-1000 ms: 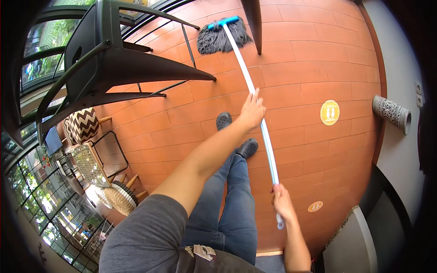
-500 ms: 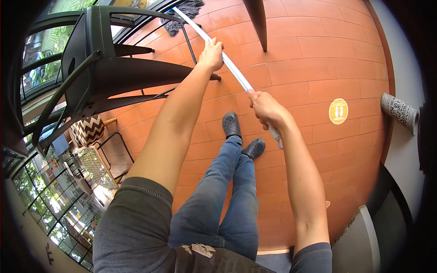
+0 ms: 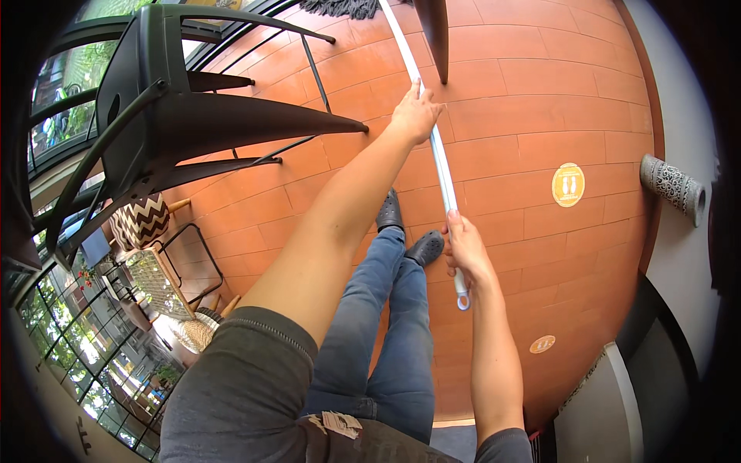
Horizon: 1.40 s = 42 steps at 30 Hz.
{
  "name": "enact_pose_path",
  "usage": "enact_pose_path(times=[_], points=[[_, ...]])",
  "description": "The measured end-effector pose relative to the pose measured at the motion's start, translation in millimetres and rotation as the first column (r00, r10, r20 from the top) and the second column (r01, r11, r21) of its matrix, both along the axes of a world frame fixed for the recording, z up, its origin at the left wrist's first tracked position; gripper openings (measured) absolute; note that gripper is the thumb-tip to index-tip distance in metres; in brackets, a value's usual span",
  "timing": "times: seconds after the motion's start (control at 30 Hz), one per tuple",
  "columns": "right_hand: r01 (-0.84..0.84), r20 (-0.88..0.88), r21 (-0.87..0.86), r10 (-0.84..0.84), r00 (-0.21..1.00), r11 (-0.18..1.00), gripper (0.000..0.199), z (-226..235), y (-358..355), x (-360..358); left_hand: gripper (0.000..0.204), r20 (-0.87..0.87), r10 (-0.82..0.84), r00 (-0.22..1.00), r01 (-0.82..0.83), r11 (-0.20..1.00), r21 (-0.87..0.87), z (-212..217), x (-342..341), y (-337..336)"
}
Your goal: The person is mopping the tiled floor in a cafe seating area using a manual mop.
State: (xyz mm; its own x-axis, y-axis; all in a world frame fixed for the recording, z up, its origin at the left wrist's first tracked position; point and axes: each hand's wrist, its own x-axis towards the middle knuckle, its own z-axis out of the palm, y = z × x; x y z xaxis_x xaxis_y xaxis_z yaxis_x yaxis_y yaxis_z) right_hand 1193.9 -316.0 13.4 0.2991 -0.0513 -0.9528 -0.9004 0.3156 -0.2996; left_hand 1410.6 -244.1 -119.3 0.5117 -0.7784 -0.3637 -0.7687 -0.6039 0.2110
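A mop with a long white handle [image 3: 441, 163] slants from the top of the view down toward my feet. Its grey string head [image 3: 347, 7] lies on the orange tile floor [image 3: 494, 116] and is partly cut off by the top edge. Partway along the pole, my left hand [image 3: 417, 116] is closed on it, with the index finger stretched along it. My right hand [image 3: 468, 248] grips it lower down, thumb lying along the pole. Below that hand, the handle's end with its hanging loop [image 3: 462, 299] sticks out.
At the left, a dark metal chair [image 3: 177, 116] spreads its legs over the floor near the windows. A dark tapered leg [image 3: 434, 38] comes down at the top. Round yellow stickers [image 3: 568, 185] mark the tiles. A patterned grey cylinder [image 3: 673, 190] is by the right wall.
Both hands and the pole have swung: the left hand moved right and down, the right hand down. The mop head shifted right, toward the top edge.
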Motion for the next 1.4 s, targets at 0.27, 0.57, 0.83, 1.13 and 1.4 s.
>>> enact_pose_path(times=[0.27,0.57,0.83,1.13,1.4], points=[[-0.133,-0.027,-0.048,0.131,0.991,0.990,0.037,56,29,-194,0.023,-0.057,-0.192,0.980,0.186,0.978,-0.097,39,-172,45],[0.050,-0.196,-0.019,-0.053,0.979,0.999,0.036,195,52,-345,0.005,-0.421,-0.303,0.855,0.140,0.916,-0.375,135,-301,61],[0.106,-0.138,0.138,-0.087,0.987,0.985,0.034,91,53,-142,0.015,0.003,-0.140,0.990,0.139,0.974,-0.178,52,-137,68],[-0.001,0.065,0.034,-0.001,0.998,0.999,0.040,-1,58,-36,0.031,0.086,-0.218,0.972,0.168,0.905,0.391,25,-15,25],[-0.011,-0.202,0.142,0.040,0.978,0.990,0.031,123,23,-236,0.022,-0.176,-0.419,0.891,0.421,0.907,-0.030,71,-220,38]])
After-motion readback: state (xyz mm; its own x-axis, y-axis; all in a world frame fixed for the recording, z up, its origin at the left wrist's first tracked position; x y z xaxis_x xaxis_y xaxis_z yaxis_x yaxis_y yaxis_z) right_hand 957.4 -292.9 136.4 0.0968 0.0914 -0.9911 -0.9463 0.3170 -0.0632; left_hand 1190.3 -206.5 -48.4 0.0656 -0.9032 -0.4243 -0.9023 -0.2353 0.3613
